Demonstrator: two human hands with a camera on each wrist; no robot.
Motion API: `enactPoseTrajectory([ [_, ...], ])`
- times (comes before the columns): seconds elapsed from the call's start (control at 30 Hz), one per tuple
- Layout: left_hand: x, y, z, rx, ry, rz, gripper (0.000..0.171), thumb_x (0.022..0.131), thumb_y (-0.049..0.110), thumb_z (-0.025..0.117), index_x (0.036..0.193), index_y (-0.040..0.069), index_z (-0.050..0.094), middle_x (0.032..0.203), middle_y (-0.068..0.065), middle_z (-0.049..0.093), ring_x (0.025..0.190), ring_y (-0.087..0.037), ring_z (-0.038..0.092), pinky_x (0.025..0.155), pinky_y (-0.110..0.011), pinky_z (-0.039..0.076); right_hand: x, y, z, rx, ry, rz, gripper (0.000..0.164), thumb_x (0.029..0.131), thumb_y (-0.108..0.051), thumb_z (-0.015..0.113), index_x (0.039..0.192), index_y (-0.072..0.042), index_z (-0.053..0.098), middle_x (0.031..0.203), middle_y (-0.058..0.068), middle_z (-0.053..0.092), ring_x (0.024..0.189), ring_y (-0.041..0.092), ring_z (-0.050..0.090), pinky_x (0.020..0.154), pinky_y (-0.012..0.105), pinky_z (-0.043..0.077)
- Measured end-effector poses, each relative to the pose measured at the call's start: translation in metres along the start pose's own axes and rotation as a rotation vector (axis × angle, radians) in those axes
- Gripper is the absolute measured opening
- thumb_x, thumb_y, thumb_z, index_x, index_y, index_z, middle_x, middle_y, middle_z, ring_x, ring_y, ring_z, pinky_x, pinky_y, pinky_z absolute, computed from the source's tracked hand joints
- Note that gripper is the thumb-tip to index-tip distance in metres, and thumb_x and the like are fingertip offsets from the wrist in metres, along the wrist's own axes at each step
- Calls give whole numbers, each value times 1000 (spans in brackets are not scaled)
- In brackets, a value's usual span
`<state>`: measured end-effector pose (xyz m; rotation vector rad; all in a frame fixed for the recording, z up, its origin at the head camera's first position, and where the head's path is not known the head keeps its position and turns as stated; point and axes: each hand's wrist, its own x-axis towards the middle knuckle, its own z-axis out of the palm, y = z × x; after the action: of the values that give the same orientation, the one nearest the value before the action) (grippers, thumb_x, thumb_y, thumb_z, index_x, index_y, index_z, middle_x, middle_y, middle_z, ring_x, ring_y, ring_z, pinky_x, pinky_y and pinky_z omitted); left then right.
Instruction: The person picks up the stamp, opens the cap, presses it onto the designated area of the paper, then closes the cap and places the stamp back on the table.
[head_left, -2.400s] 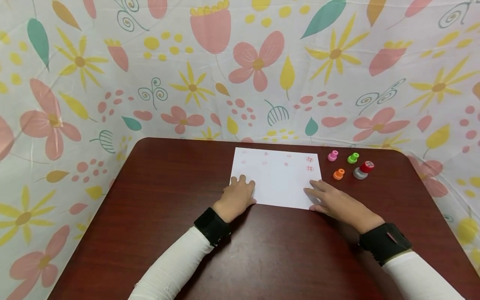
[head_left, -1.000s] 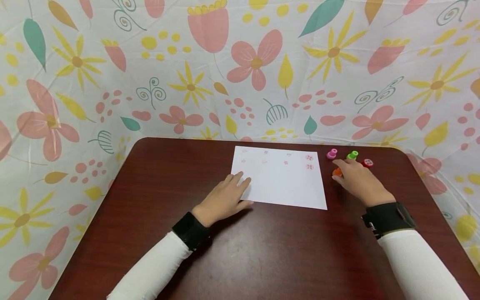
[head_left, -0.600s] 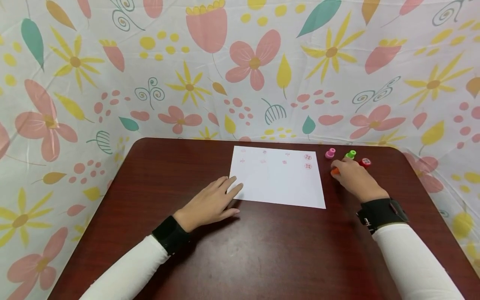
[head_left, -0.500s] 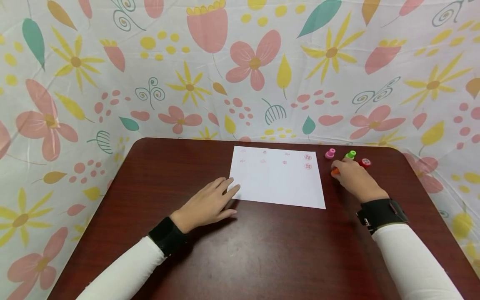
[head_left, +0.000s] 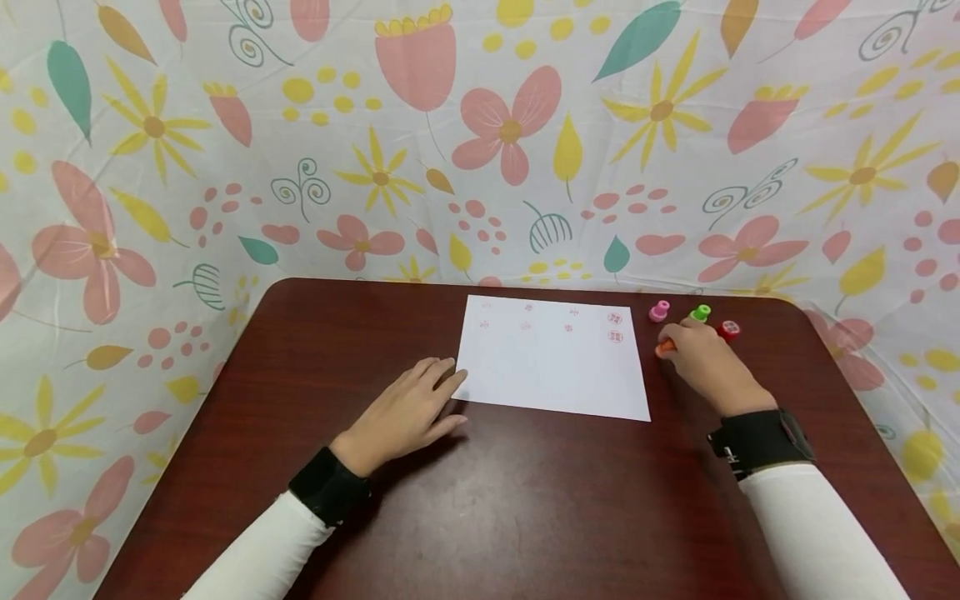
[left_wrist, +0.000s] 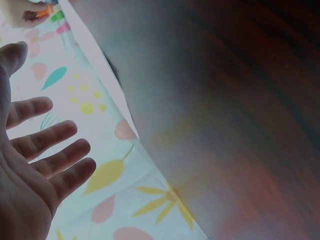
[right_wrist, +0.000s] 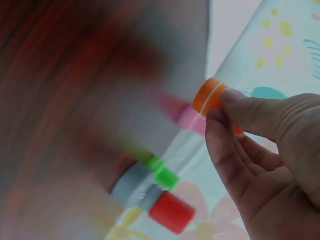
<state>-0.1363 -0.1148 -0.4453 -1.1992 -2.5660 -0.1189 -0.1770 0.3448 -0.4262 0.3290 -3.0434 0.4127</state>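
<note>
My right hand (head_left: 708, 367) pinches a small orange stamp (right_wrist: 206, 99) between thumb and fingertips, just right of the white paper (head_left: 555, 375). The fingers cover its narrow handle; its wide base shows in the right wrist view. Red stamped marks (head_left: 615, 318) run in two rows along the far part of the sheet. My left hand (head_left: 397, 417) is spread, palm down, its fingertips right at the paper's left edge, and it holds nothing.
Behind the right hand stand a pink stamp (head_left: 659, 311), a green stamp (head_left: 701, 313) and a larger red-and-grey stamp (right_wrist: 172, 211). The dark wooden table (head_left: 525, 500) meets a flower-printed cloth (head_left: 300, 125) at its far side.
My right hand has gone from the paper's right edge to the orange stamp, and now pinches it and has shifted it slightly. My left hand has drawn back leftward from the sheet.
</note>
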Motion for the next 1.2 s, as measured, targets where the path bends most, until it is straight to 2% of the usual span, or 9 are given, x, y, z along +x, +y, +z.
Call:
enactPoseTrajectory([
  [0.23,1,0,-7,-66,50,-70,57,101,43,66,142,4,58,142,-19,59,130,-34,57,107,-43,53,0,-34,-9,32,104,-55,25,87,1,80,109,5,69,102,24,64,90,37,62,86,59,59],
  [0.43,6,2,-15,-139,114,-110,57,99,37,70,143,3,57,142,-19,58,130,-33,56,106,-41,53,2,-70,-12,122,217,-144,23,86,2,80,107,5,71,100,20,68,88,33,62,82,55,61],
  [0.77,23,10,-33,-275,232,-196,56,99,31,72,146,5,55,144,-17,55,135,-31,51,98,-39,57,6,-119,-10,296,283,-153,24,87,-4,82,109,-2,74,105,13,71,87,27,67,79,49,63],
  [0.9,33,13,-39,-323,291,-199,53,99,29,72,144,6,56,142,-16,56,133,-30,53,103,-40,54,6,-136,-12,362,318,-176,24,87,-6,82,109,-6,74,106,8,72,91,25,69,81,47,63],
  [1.07,42,16,-45,-390,356,-202,51,99,25,71,144,7,57,140,-14,57,129,-28,55,106,-41,51,6,-153,-16,427,350,-214,24,86,-6,84,108,-9,75,105,3,73,90,19,70,79,39,64],
  [1.2,50,19,-50,-476,419,-207,50,98,20,73,143,5,57,138,-13,58,123,-24,59,102,-39,53,5,-165,-17,510,363,-258,27,84,-4,84,109,-10,76,105,0,73,89,14,70,80,25,62],
])
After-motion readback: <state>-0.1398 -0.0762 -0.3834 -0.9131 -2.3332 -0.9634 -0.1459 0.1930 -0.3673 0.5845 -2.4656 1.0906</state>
